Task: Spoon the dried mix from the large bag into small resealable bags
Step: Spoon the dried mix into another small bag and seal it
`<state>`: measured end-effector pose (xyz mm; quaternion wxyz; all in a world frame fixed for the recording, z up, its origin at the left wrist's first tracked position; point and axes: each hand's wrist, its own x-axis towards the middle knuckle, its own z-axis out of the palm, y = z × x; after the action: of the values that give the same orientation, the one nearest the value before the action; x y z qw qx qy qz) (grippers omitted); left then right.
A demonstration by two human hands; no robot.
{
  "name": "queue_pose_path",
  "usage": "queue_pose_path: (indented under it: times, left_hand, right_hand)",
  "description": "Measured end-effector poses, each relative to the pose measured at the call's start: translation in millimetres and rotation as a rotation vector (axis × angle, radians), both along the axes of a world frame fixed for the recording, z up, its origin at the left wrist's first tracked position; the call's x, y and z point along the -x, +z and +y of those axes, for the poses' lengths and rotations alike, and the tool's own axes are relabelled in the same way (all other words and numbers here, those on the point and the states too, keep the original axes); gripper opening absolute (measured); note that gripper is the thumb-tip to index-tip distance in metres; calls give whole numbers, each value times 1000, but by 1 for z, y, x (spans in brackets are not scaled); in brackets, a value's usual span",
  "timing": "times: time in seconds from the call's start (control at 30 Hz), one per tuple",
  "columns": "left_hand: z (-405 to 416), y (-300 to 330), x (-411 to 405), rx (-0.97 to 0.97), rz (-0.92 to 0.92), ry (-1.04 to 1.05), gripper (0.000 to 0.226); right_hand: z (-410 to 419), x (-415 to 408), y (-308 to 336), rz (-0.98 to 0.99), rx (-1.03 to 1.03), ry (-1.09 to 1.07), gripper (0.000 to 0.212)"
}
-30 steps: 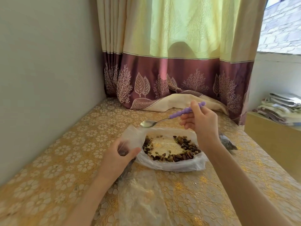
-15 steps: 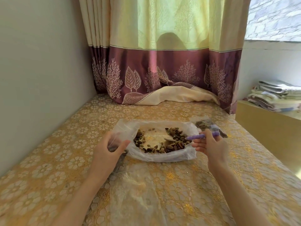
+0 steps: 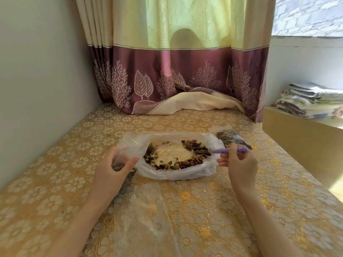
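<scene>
Gold floral tabletop [image 3: 185, 119] along a grey wall [image 3: 40, 80]. Yellow and maroon curtain [image 3: 185, 71] pooled at the far end. Folded cloths [image 3: 311, 99] stacked on a ledge [image 3: 297, 130] at right.

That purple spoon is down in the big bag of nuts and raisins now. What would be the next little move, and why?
Probably lift the spoon with a load and carry it left to the small bag. Its bowl already lies in the dried mix at the right of the large bag, the right hand grips its handle, and the left hand holds the small bag beside the large bag.
</scene>
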<state>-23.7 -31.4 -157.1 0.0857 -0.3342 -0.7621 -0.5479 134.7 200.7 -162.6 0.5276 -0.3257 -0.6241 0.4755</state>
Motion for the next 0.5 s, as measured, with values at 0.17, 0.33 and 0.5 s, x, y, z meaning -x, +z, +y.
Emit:
queue_pose_path:
  times: [0.17,0.33,0.5]
  left_hand:
    - [1,1,-1,22,3,7,25]
    - [1,1,-1,47,15,20,25]
    - [2,-1,0,36,15,41,33]
  right_hand:
    - [7,2,-6,-18,107,17,36]
    - [8,5,-9,31,145,-6,38]
    - [10,7,-9,73,136,-29,39]
